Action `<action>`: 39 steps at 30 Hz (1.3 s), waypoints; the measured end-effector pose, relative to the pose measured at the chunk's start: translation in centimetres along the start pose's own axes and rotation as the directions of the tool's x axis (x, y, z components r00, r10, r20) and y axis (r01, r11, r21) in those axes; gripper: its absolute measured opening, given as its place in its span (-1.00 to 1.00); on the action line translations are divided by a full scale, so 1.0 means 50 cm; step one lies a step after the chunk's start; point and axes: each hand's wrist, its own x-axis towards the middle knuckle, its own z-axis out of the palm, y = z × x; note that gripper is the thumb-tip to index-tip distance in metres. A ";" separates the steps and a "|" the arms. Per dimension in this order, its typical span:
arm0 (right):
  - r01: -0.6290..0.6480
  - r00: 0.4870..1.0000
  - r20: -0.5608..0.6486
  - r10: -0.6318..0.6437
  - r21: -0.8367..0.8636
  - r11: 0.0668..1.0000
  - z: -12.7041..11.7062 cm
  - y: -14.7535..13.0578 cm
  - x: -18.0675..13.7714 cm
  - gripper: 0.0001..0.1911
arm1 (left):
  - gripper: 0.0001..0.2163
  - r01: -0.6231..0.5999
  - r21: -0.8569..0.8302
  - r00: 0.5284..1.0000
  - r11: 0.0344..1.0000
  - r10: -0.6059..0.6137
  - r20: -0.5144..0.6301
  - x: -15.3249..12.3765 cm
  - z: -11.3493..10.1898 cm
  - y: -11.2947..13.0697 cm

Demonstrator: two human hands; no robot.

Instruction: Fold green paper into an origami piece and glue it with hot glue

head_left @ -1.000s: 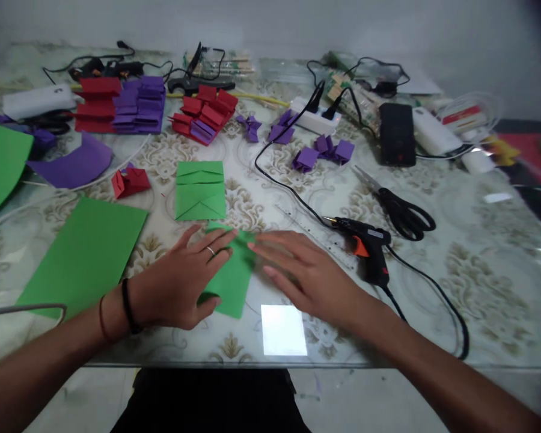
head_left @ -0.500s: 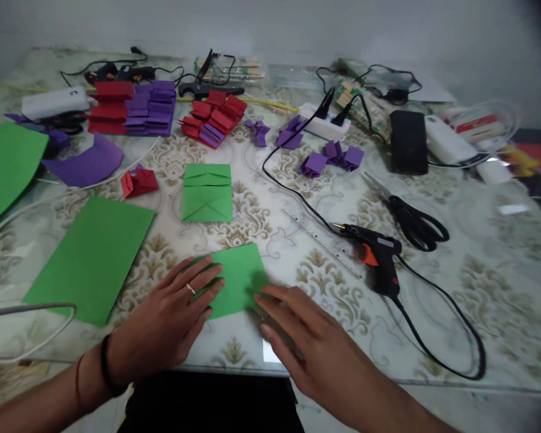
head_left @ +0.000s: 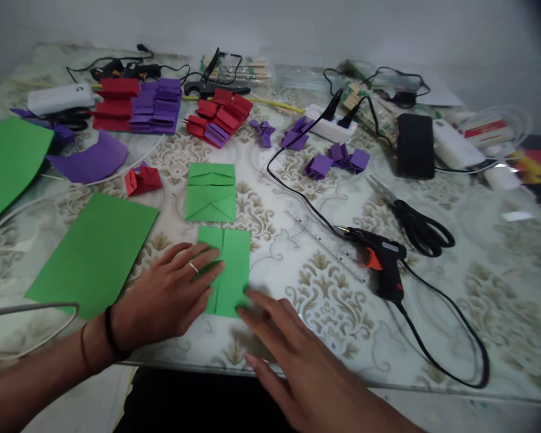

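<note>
A piece of green paper [head_left: 234,264] with a lengthwise crease lies flat near the table's front edge. My left hand [head_left: 174,291], a ring on one finger, rests with fingers spread over its left side. At the lower right corner of the paper, my right hand [head_left: 286,343] has its fingertips touching or just above the edge, fingers apart and slightly blurred. Just beyond lies a folded green paper piece [head_left: 211,195] with triangular creases. A larger green sheet [head_left: 94,258] lies to the left of my left hand.
On the right are a hot glue gun [head_left: 381,252], black-handled scissors [head_left: 417,225] and a clear ruler [head_left: 327,246]. Folded purple pieces [head_left: 320,165], a small red piece [head_left: 144,179], red-and-purple paper blocks [head_left: 155,107] and a power strip [head_left: 329,125] stand farther back.
The green paper has turned more upright to me and now shows a lengthwise crease. My right hand has shifted left and down. The view has moved slightly.
</note>
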 end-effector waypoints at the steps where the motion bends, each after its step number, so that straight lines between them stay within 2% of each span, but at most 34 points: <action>1: 0.007 1.000 0.015 -0.008 0.035 0.999 -0.002 -0.003 0.001 -0.55 | -0.64 -0.004 -0.015 1.000 1.000 0.004 0.005 0.002 0.001 0.002; 4: 0.066 0.998 -0.001 -0.066 0.068 0.995 -0.012 0.019 0.024 -0.59 | -0.65 -0.033 -0.053 0.999 0.998 0.033 0.005 0.006 0.004 -0.001; 8: 0.175 0.983 -0.041 -0.178 -0.076 0.982 -0.021 0.075 0.068 -0.61 | -0.64 -0.062 -0.079 0.998 0.995 0.063 -0.001 0.008 0.005 -0.016; 12: 0.214 0.976 -0.026 -0.218 -0.118 0.970 -0.024 0.103 0.093 -0.65 | -0.62 -0.102 -0.123 0.994 0.987 0.105 0.014 0.015 0.008 -0.026; 18: 0.206 0.974 -0.061 -0.217 -0.145 0.968 -0.025 0.116 0.111 -0.65 | -0.57 -0.119 -0.177 0.988 0.977 0.133 0.071 0.030 0.013 -0.035; 25: 0.204 0.973 -0.083 -0.217 -0.141 0.969 -0.024 0.129 0.119 -0.65 | -0.35 -0.091 -0.179 0.989 0.980 0.109 0.097 0.030 0.015 -0.036; 39: 0.181 0.961 -0.185 -0.204 -0.133 0.974 -0.019 0.123 0.124 -0.72 | -0.44 -0.076 -0.176 0.996 0.981 0.083 0.036 0.036 0.028 -0.035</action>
